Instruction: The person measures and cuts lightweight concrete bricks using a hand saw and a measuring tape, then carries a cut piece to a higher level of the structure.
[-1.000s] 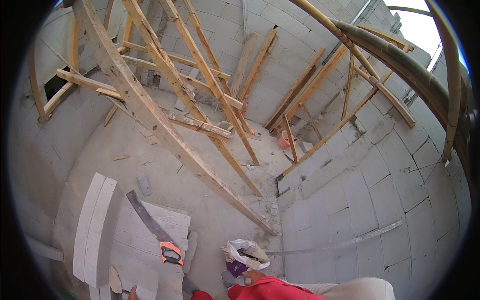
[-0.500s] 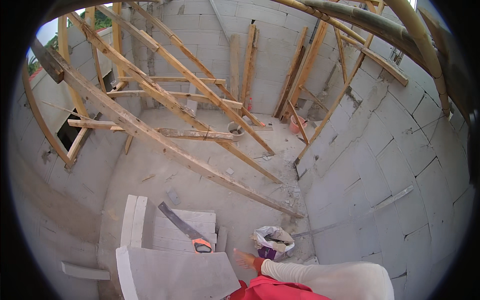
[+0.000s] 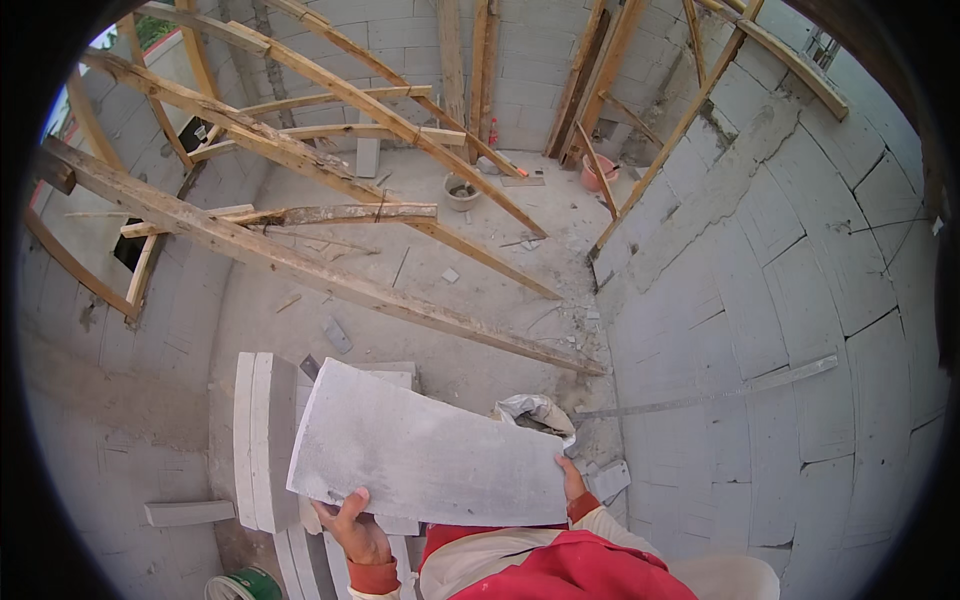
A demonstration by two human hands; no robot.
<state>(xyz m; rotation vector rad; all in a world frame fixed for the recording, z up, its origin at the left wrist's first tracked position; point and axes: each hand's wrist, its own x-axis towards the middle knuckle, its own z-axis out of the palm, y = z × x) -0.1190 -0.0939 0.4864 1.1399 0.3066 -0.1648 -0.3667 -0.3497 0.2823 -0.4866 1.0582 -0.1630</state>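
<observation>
A wide, pale grey lightweight concrete block [image 3: 430, 445] is held in front of my body, its broad face turned up toward me. My left hand [image 3: 358, 527] grips its near left corner, thumb over the edge. At the opposite end, my right hand [image 3: 571, 482] is closed on the right edge. Under and behind the block lie more stacked blocks [image 3: 398, 373], mostly covered. Only the tip of a hand saw's blade [image 3: 310, 368] shows past its upper left corner. Two upright blocks [image 3: 262, 440] stand close to my left.
Slanting timber props [image 3: 330, 285] cross the space ahead. An open sack [image 3: 535, 412] sits just beyond my right hand, near the block wall [image 3: 740, 400] with a long metal straightedge [image 3: 710, 392]. Buckets [image 3: 462, 192] stand farther off; a green one [image 3: 243, 584] is at lower left.
The block has risen and shifted right, now in both hands and covering most of the saw. My right hand came from beside the sack to its right edge; my left hand has come into view.
</observation>
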